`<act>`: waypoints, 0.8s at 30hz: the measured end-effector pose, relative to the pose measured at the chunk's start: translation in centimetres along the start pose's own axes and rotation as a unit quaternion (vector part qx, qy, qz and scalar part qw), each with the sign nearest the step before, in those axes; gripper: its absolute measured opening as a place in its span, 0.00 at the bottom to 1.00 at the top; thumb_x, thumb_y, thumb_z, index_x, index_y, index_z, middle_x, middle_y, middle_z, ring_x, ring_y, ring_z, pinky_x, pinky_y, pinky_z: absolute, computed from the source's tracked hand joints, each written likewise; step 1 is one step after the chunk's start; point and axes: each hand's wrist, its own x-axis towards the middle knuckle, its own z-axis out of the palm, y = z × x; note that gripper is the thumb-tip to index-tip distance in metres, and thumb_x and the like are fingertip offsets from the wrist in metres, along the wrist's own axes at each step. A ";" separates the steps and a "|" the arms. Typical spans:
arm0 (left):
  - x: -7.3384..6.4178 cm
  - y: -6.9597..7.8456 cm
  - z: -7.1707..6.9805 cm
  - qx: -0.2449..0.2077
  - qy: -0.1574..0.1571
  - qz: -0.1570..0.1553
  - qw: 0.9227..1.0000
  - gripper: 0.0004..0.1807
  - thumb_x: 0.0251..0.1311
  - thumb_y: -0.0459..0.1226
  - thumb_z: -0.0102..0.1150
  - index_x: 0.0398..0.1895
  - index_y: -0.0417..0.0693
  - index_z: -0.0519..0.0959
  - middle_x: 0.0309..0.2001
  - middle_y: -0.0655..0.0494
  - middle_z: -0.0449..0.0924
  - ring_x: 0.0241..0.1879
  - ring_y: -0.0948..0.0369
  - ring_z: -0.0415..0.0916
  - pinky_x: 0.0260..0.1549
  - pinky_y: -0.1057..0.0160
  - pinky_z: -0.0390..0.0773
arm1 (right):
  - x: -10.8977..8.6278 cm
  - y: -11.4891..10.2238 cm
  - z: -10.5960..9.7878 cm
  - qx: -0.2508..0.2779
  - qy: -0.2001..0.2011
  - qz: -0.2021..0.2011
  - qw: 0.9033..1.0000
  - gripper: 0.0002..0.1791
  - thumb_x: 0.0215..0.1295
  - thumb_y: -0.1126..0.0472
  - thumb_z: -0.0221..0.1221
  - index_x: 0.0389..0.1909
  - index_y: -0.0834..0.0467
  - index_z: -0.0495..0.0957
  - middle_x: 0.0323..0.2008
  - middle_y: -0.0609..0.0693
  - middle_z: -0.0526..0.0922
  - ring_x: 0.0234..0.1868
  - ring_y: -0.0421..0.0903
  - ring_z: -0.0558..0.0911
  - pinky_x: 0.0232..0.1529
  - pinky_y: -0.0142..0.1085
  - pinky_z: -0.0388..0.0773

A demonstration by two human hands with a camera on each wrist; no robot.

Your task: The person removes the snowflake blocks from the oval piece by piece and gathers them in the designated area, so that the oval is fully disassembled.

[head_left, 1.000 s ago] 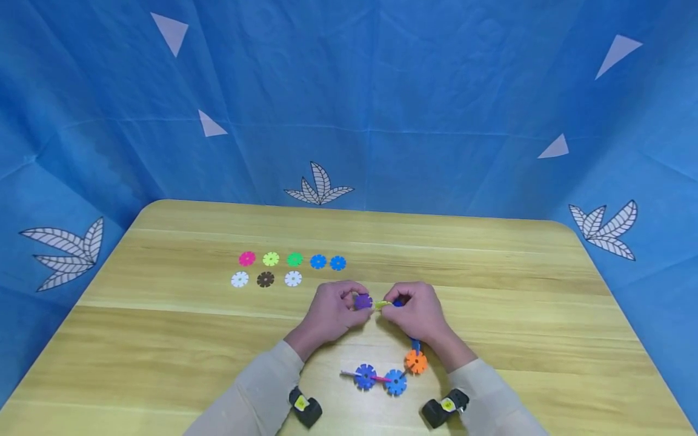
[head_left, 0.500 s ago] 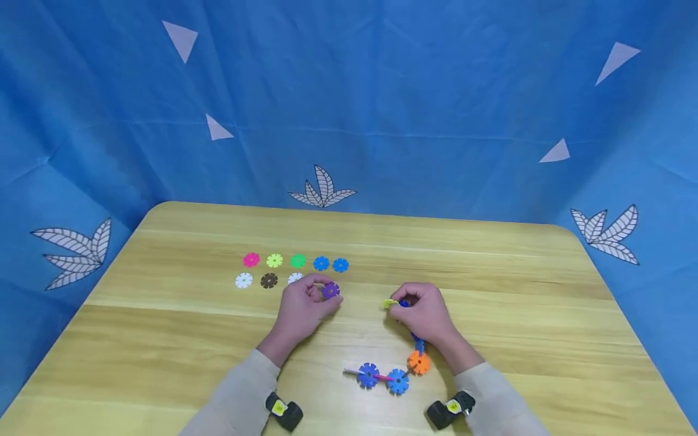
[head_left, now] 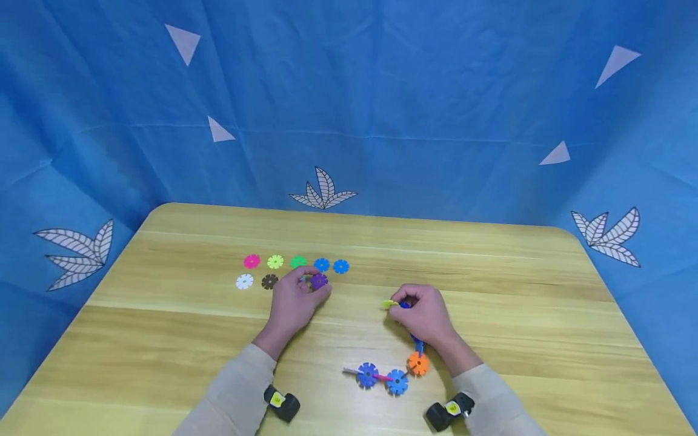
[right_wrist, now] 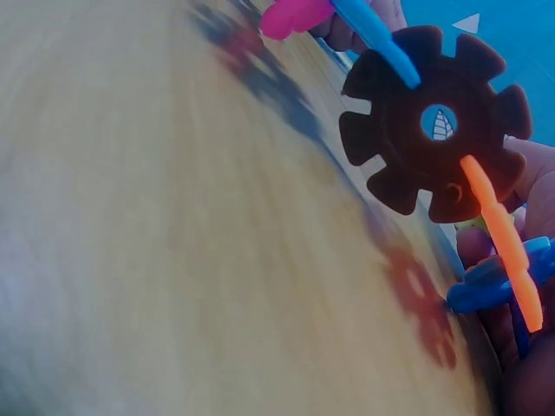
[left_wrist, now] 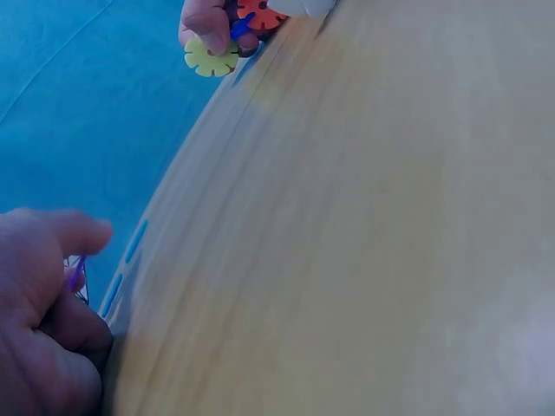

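Fingers of the left hand [head_left: 291, 306] pinch a purple disc [head_left: 323, 280], forearm [head_left: 229, 384] angled toward the surface's [head_left: 491, 272] far edge; the right hand [head_left: 428, 312] pinches a disc chain [head_left: 423, 366].

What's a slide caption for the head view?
Left hand holds a purple disc; right hand grips a chain of discs.

Bright light washes the wood-grain tabletop [head_left: 491, 272]; notched discs [right_wrist: 390, 134] cast soft shadows beside the right fingers [head_left: 402, 313]; pale glare falls well apart from blurred left fingers [left_wrist: 76, 234].
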 end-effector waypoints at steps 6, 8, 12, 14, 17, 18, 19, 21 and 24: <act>0.4 0.0 0.2 0.032 -0.009 -0.007 0.999 0.22 0.54 0.36 0.74 0.52 0.42 0.81 0.14 0.58 0.68 0.11 0.64 0.59 0.09 0.68 0.60 | 0.0 -0.1 -0.1 -0.003 0.000 -0.004 1.000 0.09 0.47 0.73 0.64 0.24 0.55 0.84 0.17 0.47 0.78 0.16 0.42 0.70 0.22 0.32 0.66; 0.5 0.0 0.4 0.039 -0.011 -0.007 0.999 0.22 0.54 0.36 0.74 0.52 0.42 0.81 0.13 0.57 0.69 0.11 0.64 0.60 0.09 0.68 0.61 | 0.0 -0.1 -0.1 -0.004 0.003 -0.004 1.000 0.09 0.46 0.73 0.64 0.23 0.55 0.84 0.17 0.47 0.78 0.16 0.42 0.70 0.22 0.32 0.66; 0.6 0.1 0.5 0.051 -0.010 -0.015 0.999 0.21 0.54 0.37 0.74 0.52 0.43 0.81 0.14 0.56 0.71 0.11 0.64 0.61 0.09 0.68 0.61 | 0.0 -0.1 -0.1 -0.008 0.004 -0.001 1.000 0.09 0.46 0.73 0.64 0.23 0.54 0.84 0.17 0.47 0.78 0.16 0.41 0.70 0.22 0.32 0.66; 0.6 0.1 0.5 0.055 -0.009 -0.020 0.998 0.22 0.54 0.37 0.74 0.52 0.43 0.81 0.15 0.56 0.72 0.11 0.64 0.62 0.09 0.67 0.62 | 0.0 -0.2 -0.1 -0.010 0.004 -0.001 1.000 0.09 0.46 0.73 0.64 0.23 0.54 0.84 0.17 0.46 0.77 0.16 0.41 0.69 0.22 0.32 0.65; 0.7 0.3 0.6 0.063 -0.008 -0.028 0.998 0.22 0.53 0.37 0.74 0.52 0.44 0.82 0.17 0.55 0.74 0.13 0.63 0.64 0.10 0.67 0.64 | 0.0 -0.3 -0.1 -0.008 0.004 -0.001 1.000 0.09 0.46 0.72 0.64 0.24 0.54 0.85 0.17 0.46 0.77 0.16 0.41 0.69 0.22 0.32 0.65; 0.7 0.4 0.6 0.066 -0.008 -0.031 0.997 0.22 0.53 0.37 0.74 0.52 0.44 0.82 0.18 0.55 0.75 0.14 0.62 0.65 0.11 0.66 0.64 | 0.0 -0.3 -0.1 -0.007 0.004 -0.003 1.000 0.09 0.46 0.72 0.64 0.24 0.55 0.85 0.17 0.46 0.77 0.16 0.41 0.69 0.22 0.32 0.65; 0.7 0.5 0.6 0.068 -0.008 -0.035 0.997 0.22 0.53 0.37 0.75 0.52 0.44 0.82 0.19 0.55 0.76 0.15 0.62 0.66 0.11 0.66 0.65 | -0.1 -0.3 -0.2 -0.005 0.003 -0.004 1.000 0.09 0.46 0.72 0.65 0.24 0.55 0.85 0.17 0.47 0.77 0.16 0.41 0.69 0.22 0.32 0.65; 0.7 0.6 0.6 0.074 -0.008 -0.042 0.996 0.22 0.52 0.36 0.75 0.51 0.45 0.82 0.22 0.56 0.77 0.17 0.61 0.68 0.13 0.65 0.67 | -0.1 -0.2 -0.2 -0.002 0.003 -0.005 1.000 0.09 0.47 0.72 0.65 0.24 0.55 0.85 0.17 0.47 0.77 0.16 0.41 0.69 0.22 0.32 0.64; 0.8 0.8 0.6 0.080 -0.009 -0.051 0.995 0.23 0.51 0.36 0.76 0.51 0.45 0.83 0.24 0.56 0.78 0.18 0.61 0.69 0.15 0.64 0.68 | -0.1 -0.2 -0.2 0.000 0.002 -0.008 1.000 0.09 0.47 0.73 0.65 0.24 0.55 0.85 0.17 0.47 0.77 0.16 0.41 0.68 0.22 0.32 0.64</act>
